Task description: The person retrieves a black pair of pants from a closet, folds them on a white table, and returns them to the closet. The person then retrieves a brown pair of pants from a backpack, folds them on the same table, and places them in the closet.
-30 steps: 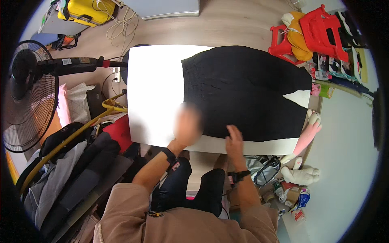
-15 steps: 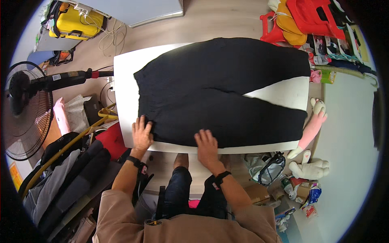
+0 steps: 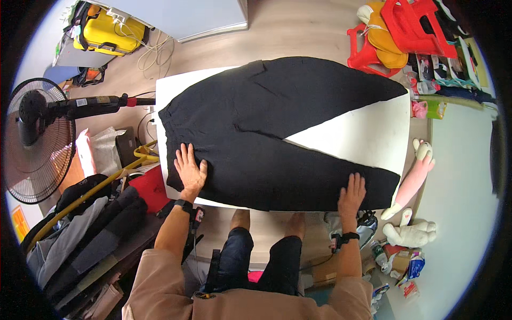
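Head view: right hand [image 3: 351, 198] has moved along the black trousers [image 3: 272, 170] toward a hem [image 3: 393, 191], grip wide like the left hand [image 3: 190, 172].

Pale floor [image 3: 298, 26], whitish wall [image 3: 461, 154] at right, red stools [image 3: 416, 29] upper right

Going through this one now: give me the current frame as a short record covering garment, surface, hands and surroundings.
Garment: black cloth trousers, spread out, waistband toward the left, legs parted
Surface: white rectangular table
Left hand: open, palm down on the trousers near the waistband
Right hand: open, on the nearer leg, toward its lower end
Left of table: black round-caged electric fan
Right of table: pink-and-white plush toy
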`<state>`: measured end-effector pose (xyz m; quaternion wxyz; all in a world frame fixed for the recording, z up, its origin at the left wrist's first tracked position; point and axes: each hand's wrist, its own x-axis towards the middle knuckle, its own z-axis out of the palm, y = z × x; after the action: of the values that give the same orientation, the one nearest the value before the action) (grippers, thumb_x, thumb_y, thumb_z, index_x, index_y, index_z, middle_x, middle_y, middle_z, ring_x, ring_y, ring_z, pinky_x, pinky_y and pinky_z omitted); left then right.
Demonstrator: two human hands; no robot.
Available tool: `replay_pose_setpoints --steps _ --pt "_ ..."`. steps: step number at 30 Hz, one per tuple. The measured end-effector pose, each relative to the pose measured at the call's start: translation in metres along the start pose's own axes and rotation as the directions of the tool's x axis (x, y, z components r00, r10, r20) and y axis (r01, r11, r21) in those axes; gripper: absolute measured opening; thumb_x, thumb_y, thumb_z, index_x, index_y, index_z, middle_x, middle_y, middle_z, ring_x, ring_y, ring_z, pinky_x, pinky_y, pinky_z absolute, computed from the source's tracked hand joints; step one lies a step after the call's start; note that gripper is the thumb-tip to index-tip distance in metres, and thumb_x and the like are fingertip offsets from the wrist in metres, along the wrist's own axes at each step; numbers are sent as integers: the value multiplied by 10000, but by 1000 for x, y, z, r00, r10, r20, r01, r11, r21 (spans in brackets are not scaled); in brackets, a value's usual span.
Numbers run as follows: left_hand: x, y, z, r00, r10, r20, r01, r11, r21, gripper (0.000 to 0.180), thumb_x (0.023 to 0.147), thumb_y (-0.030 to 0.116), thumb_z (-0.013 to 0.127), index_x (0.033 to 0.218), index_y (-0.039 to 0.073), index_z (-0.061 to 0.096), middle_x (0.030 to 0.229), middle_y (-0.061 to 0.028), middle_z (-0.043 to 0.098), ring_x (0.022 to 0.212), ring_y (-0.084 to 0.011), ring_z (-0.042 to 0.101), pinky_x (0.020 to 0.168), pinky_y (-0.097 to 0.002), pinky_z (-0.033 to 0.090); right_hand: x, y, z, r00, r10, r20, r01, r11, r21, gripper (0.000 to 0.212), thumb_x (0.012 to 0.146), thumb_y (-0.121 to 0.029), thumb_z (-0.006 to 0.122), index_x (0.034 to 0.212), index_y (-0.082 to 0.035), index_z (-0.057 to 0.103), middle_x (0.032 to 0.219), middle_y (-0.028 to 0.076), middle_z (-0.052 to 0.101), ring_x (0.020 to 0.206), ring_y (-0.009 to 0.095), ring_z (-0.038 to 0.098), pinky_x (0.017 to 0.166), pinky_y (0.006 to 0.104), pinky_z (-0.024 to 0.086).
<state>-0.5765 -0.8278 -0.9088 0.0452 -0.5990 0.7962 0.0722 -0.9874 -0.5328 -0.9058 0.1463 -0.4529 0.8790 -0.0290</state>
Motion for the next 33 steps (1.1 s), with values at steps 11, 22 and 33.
replay_pose_setpoints --steps 11,22,33 --pt "-18 -11 -2 969 -15 247 4 999 43 905 818 530 544 1463 23 162 1517 -234 115 1390 -452 78 1094 -604 58 -17 19 -6 978 66 199 -38 989 -144 661 889 -259 527 1438 -20 247 1493 253 171 1378 451 128 1065 589 201" --pt "22 78 -38 990 -144 8 133 890 -435 755 649 235 670 1320 12 406 1415 -244 326 1344 -441 222 1088 -565 167 130 20 -98 875 -282 394 288 957 44 657 744 -73 628 1351 -28 383 1363 228 411 1219 386 437 1008 428 397" --pt "45 165 38 985 -156 -74 147 983 -113 836 854 525 463 1461 23 184 1530 -218 99 1401 -432 66 1102 -575 36 332 85 -97 912 -409 26 399 871 -288 507 686 39 590 1178 -52 505 1155 148 513 1078 326 492 891 429 427"
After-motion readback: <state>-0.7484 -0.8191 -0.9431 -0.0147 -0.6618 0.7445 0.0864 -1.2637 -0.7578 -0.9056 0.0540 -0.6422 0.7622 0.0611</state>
